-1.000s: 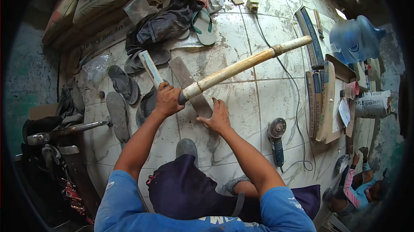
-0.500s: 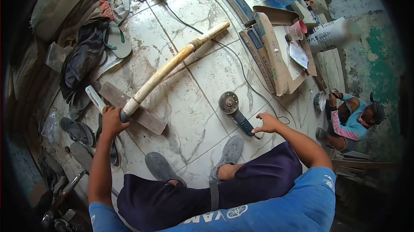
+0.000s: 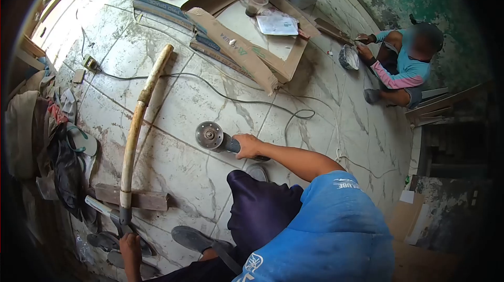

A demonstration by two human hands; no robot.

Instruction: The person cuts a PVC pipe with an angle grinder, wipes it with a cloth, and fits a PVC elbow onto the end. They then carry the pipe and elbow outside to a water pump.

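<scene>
My right hand is closed around the body of an angle grinder, whose round disc faces up at the far end. My left hand, low at the left, has its fingers curled at the dark metal socket end of a long-handled tool. This tool's pale, slightly bent wooden handle stretches away across the floor. Near its socket the handle rests across a short wooden block. A pale strip lies beside the socket.
A dark cord crosses the tiled floor to a plug. Opened cardboard boxes hold cups and paper. Sandals and cloth lie at left. A co-worker crouches at right by a small bucket.
My right hand has gone from open beside the angle grinder to gripping it. My left hand stays at the tool's socket end. The view has turned to the right.
</scene>
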